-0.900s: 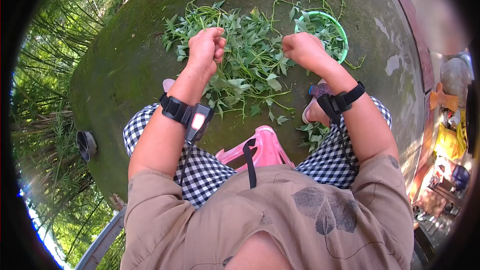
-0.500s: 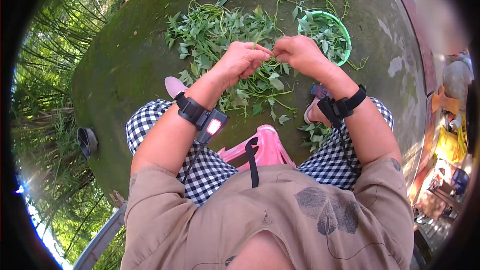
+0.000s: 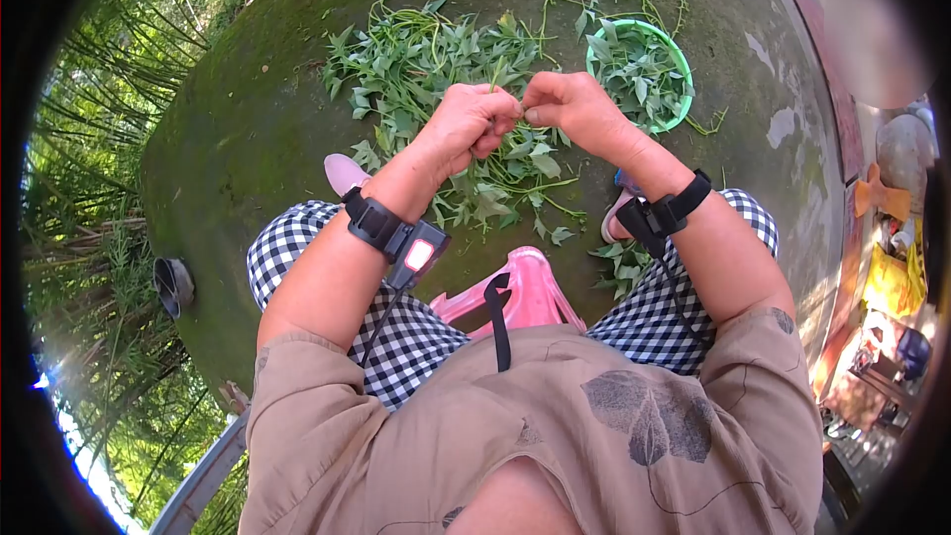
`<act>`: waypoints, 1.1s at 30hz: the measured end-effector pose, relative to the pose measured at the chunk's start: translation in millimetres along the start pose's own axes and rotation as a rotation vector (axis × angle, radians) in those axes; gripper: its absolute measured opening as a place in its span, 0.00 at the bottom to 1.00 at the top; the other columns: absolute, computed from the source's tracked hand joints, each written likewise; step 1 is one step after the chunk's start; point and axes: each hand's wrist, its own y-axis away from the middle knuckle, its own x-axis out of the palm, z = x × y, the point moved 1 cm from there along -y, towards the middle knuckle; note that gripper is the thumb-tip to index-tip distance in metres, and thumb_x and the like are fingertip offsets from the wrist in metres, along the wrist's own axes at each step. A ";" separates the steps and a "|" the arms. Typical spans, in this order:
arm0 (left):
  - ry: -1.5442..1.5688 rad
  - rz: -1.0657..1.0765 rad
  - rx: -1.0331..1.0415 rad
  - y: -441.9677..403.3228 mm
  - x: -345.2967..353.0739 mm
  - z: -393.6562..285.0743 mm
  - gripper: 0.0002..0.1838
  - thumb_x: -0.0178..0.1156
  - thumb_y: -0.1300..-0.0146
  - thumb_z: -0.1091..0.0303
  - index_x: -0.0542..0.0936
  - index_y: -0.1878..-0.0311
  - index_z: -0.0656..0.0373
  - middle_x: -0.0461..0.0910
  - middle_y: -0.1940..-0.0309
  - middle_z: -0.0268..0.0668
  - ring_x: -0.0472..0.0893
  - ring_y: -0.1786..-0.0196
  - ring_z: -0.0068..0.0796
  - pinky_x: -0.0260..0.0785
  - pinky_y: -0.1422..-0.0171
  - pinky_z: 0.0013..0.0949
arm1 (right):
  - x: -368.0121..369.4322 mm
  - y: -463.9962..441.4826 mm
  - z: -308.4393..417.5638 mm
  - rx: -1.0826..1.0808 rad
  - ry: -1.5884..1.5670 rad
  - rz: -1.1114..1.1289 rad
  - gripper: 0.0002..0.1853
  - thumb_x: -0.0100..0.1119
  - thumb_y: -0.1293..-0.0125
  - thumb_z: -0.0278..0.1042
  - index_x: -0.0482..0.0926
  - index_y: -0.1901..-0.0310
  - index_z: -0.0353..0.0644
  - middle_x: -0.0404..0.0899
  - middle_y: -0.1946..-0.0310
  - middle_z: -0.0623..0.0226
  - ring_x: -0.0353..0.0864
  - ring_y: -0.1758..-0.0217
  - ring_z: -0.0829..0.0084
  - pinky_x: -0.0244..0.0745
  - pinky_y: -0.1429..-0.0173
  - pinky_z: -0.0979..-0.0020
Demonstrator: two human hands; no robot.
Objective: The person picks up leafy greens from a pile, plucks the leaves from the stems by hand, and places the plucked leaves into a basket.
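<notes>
my left hand (image 3: 474,125)'s got a stem (image 3: 496,73) pointing away | right hand (image 3: 579,115) pinched, can't tell on what | nearer the basket (image 3: 686,74)

Leafy stems (image 3: 421,54) on ground (image 3: 248,119), basket (image 3: 686,72) to their right, leaves (image 3: 639,69) inside

Honestly can't read any text, label or number here, and the pale patch (image 3: 420,255) on the left wrist gadget (image 3: 433,238) is too blurry to tell.
</notes>
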 end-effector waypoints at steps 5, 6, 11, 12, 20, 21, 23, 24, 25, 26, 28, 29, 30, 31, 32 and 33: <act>0.011 -0.011 0.001 -0.1 -1.4 1.6 0.04 0.60 0.43 0.71 0.76 0.71 0.60 0.67 0.82 0.28 0.60 0.86 0.15 0.47 0.84 0.23 | -0.9 -1.6 -0.2 0.098 -0.288 -0.013 0.05 0.63 0.45 0.24 0.80 0.66 0.36 0.80 0.75 0.70 0.77 0.70 0.80 0.74 0.63 0.75; 0.015 -0.019 -0.001 0.2 -1.0 1.8 0.04 0.60 0.43 0.72 0.76 0.71 0.60 0.67 0.82 0.28 0.60 0.86 0.15 0.47 0.84 0.23 | -2.2 -1.7 0.8 0.087 -0.331 -0.023 0.05 0.63 0.45 0.23 0.80 0.66 0.36 0.80 0.74 0.70 0.77 0.70 0.80 0.74 0.63 0.75; 0.009 -0.039 -0.024 -2.6 -7.0 6.1 0.04 0.59 0.43 0.72 0.75 0.72 0.60 0.66 0.83 0.28 0.59 0.86 0.15 0.46 0.84 0.23 | -24.2 -3.1 7.4 0.072 -0.400 -0.141 0.03 0.60 0.39 0.23 0.79 0.64 0.36 0.81 0.73 0.69 0.78 0.70 0.81 0.74 0.63 0.77; 0.009 -0.045 -0.029 -3.9 -8.3 7.7 0.04 0.59 0.43 0.72 0.75 0.72 0.60 0.66 0.82 0.28 0.59 0.86 0.15 0.46 0.84 0.23 | -32.2 -2.9 8.8 0.077 -0.408 -0.170 0.03 0.60 0.38 0.24 0.79 0.64 0.36 0.81 0.73 0.69 0.79 0.70 0.80 0.75 0.62 0.77; 0.030 -0.025 -0.082 -8.2 -12.2 18.3 0.05 0.56 0.41 0.70 0.72 0.73 0.56 0.66 0.82 0.27 0.60 0.86 0.15 0.46 0.84 0.23 | -113.2 14.4 -24.4 0.125 -0.383 -0.562 0.03 0.61 0.36 0.28 0.81 0.62 0.41 0.84 0.71 0.68 0.82 0.68 0.79 0.75 0.63 0.77; 0.066 -0.015 -0.098 -9.3 -13.5 21.0 0.05 0.55 0.41 0.70 0.72 0.72 0.56 0.66 0.82 0.27 0.61 0.86 0.15 0.47 0.84 0.23 | -124.3 19.3 -34.8 0.151 -0.348 -0.634 0.05 0.62 0.38 0.29 0.82 0.62 0.39 0.84 0.70 0.66 0.83 0.67 0.77 0.76 0.61 0.76; 0.140 0.030 -0.133 -11.0 -14.7 23.0 0.05 0.53 0.39 0.68 0.71 0.70 0.55 0.67 0.81 0.28 0.62 0.86 0.17 0.48 0.84 0.24 | -145.3 29.1 -63.4 0.246 -0.080 -0.810 0.10 0.65 0.41 0.30 0.82 0.60 0.36 0.85 0.68 0.63 0.83 0.66 0.74 0.77 0.58 0.72; 0.192 0.062 -0.132 -12.3 -13.8 23.0 0.05 0.53 0.39 0.68 0.71 0.70 0.55 0.67 0.81 0.28 0.62 0.86 0.17 0.49 0.84 0.24 | -154.0 32.0 -83.2 0.310 0.156 -0.903 0.12 0.67 0.43 0.31 0.82 0.59 0.35 0.85 0.67 0.62 0.83 0.64 0.72 0.78 0.57 0.71; 0.242 0.090 -0.129 -13.2 -13.5 22.2 0.06 0.53 0.38 0.67 0.71 0.70 0.55 0.68 0.81 0.28 0.63 0.86 0.18 0.49 0.84 0.24 | -154.5 32.0 -86.9 0.371 0.392 -0.987 0.14 0.68 0.44 0.32 0.82 0.58 0.35 0.85 0.66 0.60 0.84 0.63 0.70 0.78 0.56 0.69; 0.292 0.116 -0.125 -14.2 -13.8 20.9 0.06 0.53 0.38 0.67 0.71 0.70 0.55 0.68 0.81 0.28 0.63 0.85 0.18 0.50 0.83 0.24 | -151.6 31.3 -92.1 0.391 0.373 -0.920 0.15 0.69 0.45 0.33 0.82 0.57 0.35 0.85 0.65 0.59 0.83 0.62 0.69 0.78 0.55 0.68; 0.321 0.160 -0.106 -17.0 -14.6 19.5 0.07 0.53 0.37 0.67 0.70 0.71 0.55 0.69 0.80 0.28 0.63 0.85 0.19 0.51 0.83 0.25 | -139.7 32.0 -83.9 0.424 0.337 -0.786 0.17 0.70 0.48 0.34 0.83 0.56 0.36 0.84 0.63 0.57 0.83 0.59 0.67 0.77 0.53 0.67; 0.331 0.169 -0.100 -18.5 -13.7 19.9 0.07 0.53 0.37 0.67 0.70 0.71 0.55 0.69 0.80 0.29 0.63 0.85 0.19 0.51 0.83 0.25 | -125.9 27.9 -82.2 0.361 0.233 -0.661 0.12 0.69 0.47 0.31 0.84 0.60 0.37 0.84 0.67 0.60 0.83 0.66 0.71 0.77 0.59 0.69; 0.340 0.181 -0.098 -19.4 -11.7 20.5 0.07 0.53 0.37 0.67 0.70 0.71 0.55 0.69 0.80 0.29 0.63 0.85 0.19 0.51 0.83 0.25 | -104.7 25.4 -66.5 0.312 0.030 -0.525 0.09 0.67 0.46 0.28 0.84 0.63 0.36 0.83 0.72 0.64 0.80 0.73 0.76 0.75 0.66 0.72; 0.341 0.186 -0.099 -19.9 -10.3 21.2 0.07 0.53 0.37 0.66 0.70 0.71 0.55 0.69 0.80 0.29 0.64 0.85 0.19 0.51 0.83 0.25 | -81.3 22.7 -51.4 0.256 -0.108 -0.428 0.07 0.65 0.45 0.26 0.84 0.64 0.35 0.81 0.76 0.68 0.77 0.77 0.79 0.73 0.70 0.74; 0.334 0.179 -0.108 -19.6 -10.1 22.1 0.07 0.53 0.37 0.66 0.70 0.71 0.55 0.69 0.80 0.29 0.64 0.85 0.19 0.51 0.83 0.25 | -61.8 21.9 -38.6 0.252 -0.197 -0.284 0.08 0.65 0.45 0.26 0.84 0.64 0.34 0.81 0.75 0.68 0.78 0.76 0.78 0.73 0.69 0.74; 0.327 0.175 -0.116 -19.8 -9.3 22.8 0.08 0.53 0.36 0.66 0.70 0.71 0.55 0.69 0.80 0.29 0.64 0.85 0.19 0.52 0.83 0.25 | -43.7 20.8 -31.7 0.234 -0.152 -0.180 0.08 0.66 0.46 0.27 0.84 0.64 0.34 0.82 0.75 0.67 0.78 0.75 0.78 0.73 0.69 0.73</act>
